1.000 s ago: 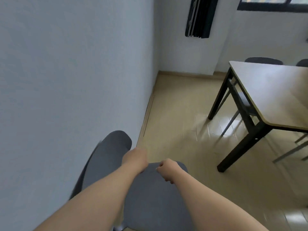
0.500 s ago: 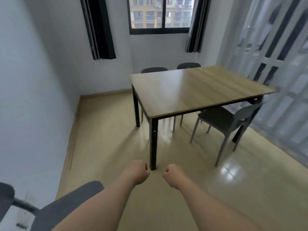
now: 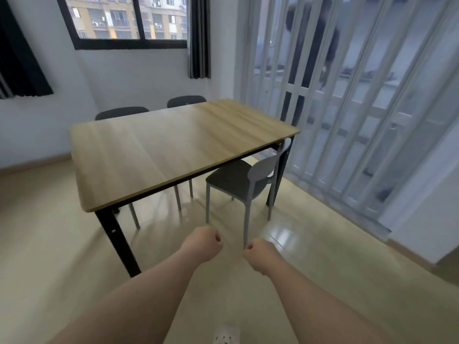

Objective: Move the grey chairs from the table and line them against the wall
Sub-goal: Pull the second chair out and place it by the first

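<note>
A wooden table with black legs stands in the middle of the room. One grey chair is tucked at its near right side, its back toward me. Behind the far edge, two more grey chair backs show: one on the left and one on the right. My left hand and my right hand are held out in front of me above the floor, both curled into fists and holding nothing. The nearest chair's front leg stands just beyond my right hand.
A folding partition runs along the right side, with a person's dark shape behind it. A window with dark curtains is in the back wall. The beige floor stretches left of the table.
My view swung right, away from the left wall and the grey chair I was holding there. Both hands have let go of that chair, which has left the frame.
</note>
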Action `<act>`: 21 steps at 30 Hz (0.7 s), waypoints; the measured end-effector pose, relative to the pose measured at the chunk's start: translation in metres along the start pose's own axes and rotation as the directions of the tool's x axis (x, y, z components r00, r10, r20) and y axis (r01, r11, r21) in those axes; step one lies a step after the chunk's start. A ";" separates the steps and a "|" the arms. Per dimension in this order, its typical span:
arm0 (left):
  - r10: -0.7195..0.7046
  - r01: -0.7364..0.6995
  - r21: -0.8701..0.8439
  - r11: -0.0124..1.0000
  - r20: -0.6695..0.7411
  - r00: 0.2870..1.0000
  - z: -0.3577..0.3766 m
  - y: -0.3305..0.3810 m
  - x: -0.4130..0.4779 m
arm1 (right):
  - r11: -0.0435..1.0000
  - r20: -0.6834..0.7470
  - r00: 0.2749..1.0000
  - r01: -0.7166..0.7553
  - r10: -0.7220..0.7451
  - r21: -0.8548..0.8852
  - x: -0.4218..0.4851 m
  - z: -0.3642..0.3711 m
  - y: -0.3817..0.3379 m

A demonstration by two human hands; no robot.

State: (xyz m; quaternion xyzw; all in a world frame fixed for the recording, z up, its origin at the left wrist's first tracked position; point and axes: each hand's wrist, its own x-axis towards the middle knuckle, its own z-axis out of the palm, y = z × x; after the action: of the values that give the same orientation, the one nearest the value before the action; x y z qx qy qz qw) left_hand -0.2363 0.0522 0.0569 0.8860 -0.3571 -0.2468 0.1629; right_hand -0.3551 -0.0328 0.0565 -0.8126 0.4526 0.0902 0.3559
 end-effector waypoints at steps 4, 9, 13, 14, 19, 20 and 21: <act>0.059 -0.060 -0.037 0.998 -0.036 0.998 -0.004 0.038 0.078 | 1.000 -0.048 0.999 -0.022 0.021 -0.015 0.072 -0.054 0.004; 0.048 -0.048 -0.021 0.999 -0.018 0.999 -0.029 0.092 0.196 | 0.999 -0.039 0.999 0.010 -0.012 -0.042 0.177 -0.131 -0.006; 0.081 -0.080 0.020 0.997 -0.013 0.997 -0.048 0.144 0.276 | 1.000 -0.103 0.995 -0.010 0.008 -0.016 0.253 -0.182 0.002; 0.092 -0.091 0.029 0.995 -0.012 0.996 -0.050 0.156 0.292 | 1.000 -0.104 0.994 -0.024 0.023 -0.004 0.270 -0.192 0.006; 0.109 -0.108 0.017 0.994 -0.045 0.993 -0.036 0.195 0.372 | 0.999 -0.222 0.974 -0.039 0.041 0.014 0.363 -0.236 0.016; 0.097 -0.096 0.027 0.995 -0.050 0.994 -0.031 0.201 0.393 | 1.000 -0.263 0.965 -0.029 0.026 -0.008 0.389 -0.247 0.017; 0.087 -0.084 0.048 0.995 -0.049 0.995 -0.024 0.206 0.408 | 0.998 -0.300 0.954 -0.014 -0.003 -0.056 0.408 -0.255 0.018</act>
State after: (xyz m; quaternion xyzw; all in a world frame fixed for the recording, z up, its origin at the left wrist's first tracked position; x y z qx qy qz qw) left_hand -0.0817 -0.3785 0.0416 0.8795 -0.3960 -0.2087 0.1617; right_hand -0.1800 -0.4815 0.0425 -0.8256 0.5008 -0.0201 0.2593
